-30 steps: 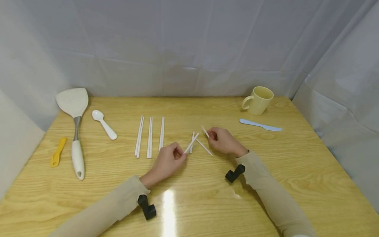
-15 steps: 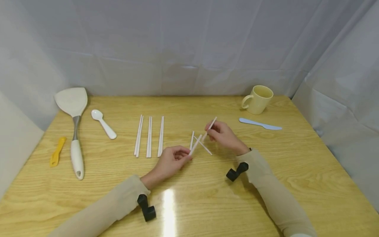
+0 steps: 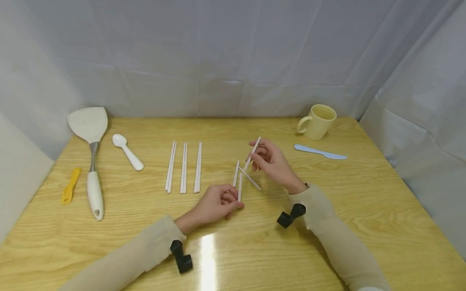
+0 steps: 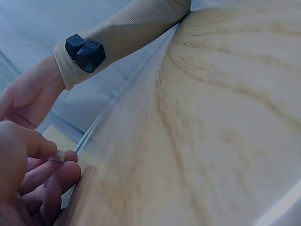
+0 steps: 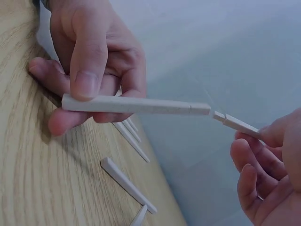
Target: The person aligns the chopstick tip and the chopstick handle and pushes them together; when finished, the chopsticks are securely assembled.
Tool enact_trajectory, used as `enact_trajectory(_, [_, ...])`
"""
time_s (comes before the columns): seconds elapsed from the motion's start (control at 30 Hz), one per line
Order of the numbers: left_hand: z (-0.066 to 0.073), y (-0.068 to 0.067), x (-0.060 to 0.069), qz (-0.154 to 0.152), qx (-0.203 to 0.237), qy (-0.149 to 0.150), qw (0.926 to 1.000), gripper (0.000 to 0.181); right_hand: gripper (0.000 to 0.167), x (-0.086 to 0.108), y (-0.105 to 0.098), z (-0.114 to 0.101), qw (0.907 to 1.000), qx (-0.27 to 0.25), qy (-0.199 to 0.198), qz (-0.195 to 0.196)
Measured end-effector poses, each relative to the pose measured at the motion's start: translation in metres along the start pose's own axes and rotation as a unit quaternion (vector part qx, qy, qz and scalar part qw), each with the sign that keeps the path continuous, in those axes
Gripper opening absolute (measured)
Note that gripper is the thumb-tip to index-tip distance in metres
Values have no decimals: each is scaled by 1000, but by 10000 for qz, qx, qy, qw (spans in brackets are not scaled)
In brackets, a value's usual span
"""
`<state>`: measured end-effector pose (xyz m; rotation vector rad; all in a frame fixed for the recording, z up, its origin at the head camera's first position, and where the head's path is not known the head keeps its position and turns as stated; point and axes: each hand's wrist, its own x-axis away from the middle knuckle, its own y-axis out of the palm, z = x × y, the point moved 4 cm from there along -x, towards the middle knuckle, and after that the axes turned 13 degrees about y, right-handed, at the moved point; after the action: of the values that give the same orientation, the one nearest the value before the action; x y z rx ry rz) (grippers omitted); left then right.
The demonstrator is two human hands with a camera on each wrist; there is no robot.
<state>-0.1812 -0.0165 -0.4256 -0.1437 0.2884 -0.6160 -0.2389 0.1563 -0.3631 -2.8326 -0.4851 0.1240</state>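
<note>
My left hand (image 3: 216,204) pinches a white chopstick section (image 3: 240,188) between thumb and fingers. My right hand (image 3: 274,165) pinches another chopstick section (image 3: 253,154) by its middle, slanting up and away. In the right wrist view, the left hand's section (image 5: 141,104) points at the stepped, narrower end of the right hand's section (image 5: 241,124); a small gap parts the two ends. Two loose chopstick sections, one upright in view (image 3: 236,173) and one slanted (image 3: 251,180), lie on the table (image 3: 291,258) between and behind the hands.
Three pairs of long chopsticks (image 3: 183,169) lie left of the hands. Farther left are a white spoon (image 3: 127,152), a spatula (image 3: 95,194) and a small yellow utensil (image 3: 71,186). Behind the right hand are a yellow mug (image 3: 318,123) and a blue knife (image 3: 320,152).
The right hand has lifted its section and turned it toward the left hand's. The left hand has moved slightly right and nearer, swinging its section to point away. Loose sections stay put.
</note>
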Motion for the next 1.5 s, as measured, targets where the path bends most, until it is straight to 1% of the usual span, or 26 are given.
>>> enact_trajectory(0.13, [0, 1, 1, -132, -79, 93, 9998, 10, 30, 2, 3, -5, 9994, 105, -302, 109])
enact_trajectory(0.27, [1, 1, 1, -191, -73, 142, 9997, 10, 26, 2, 5, -5, 9989, 291, -356, 121])
enact_trajectory(0.43, [3, 2, 2, -230, -137, 202, 9994, 10, 23, 1, 4, -4, 9989, 424, -177, 78])
enact_trajectory(0.63, [5, 2, 2, -265, -438, 309, 9982, 10, 21, 1, 2, -4, 9981, 613, 65, -81])
enact_trajectory(0.73, [4, 1, 3, -254, -486, 293, 9981, 10, 21, 2, 2, -5, 9975, 680, 170, -120])
enact_trajectory(0.83, [4, 1, 3, -227, -506, 237, 9982, 9, 20, 3, 2, -6, 9968, 770, 178, -86])
enact_trajectory(1.0, [1, 0, 3, -120, -591, 87, 9981, 8, 16, 4, 1, -8, 9955, 941, -60, 0])
enact_trajectory(1.1, [1, 1, 3, -63, -502, -29, 9987, 8, 14, 5, 2, -10, 9934, 1101, -302, 87])
enact_trajectory(1.2, [2, 1, 3, -29, -382, -63, 9992, 9, 14, 6, 3, -11, 9915, 1206, -467, 170])
enact_trajectory(1.3, [3, 1, 3, -44, -342, 7, 9994, 10, 14, 5, 3, -9, 9931, 1098, -388, 141])
enact_trajectory(1.5, [0, 1, 3, -139, -527, 359, 9979, 9, 15, 3, 4, -2, 9977, 672, 36, -97])
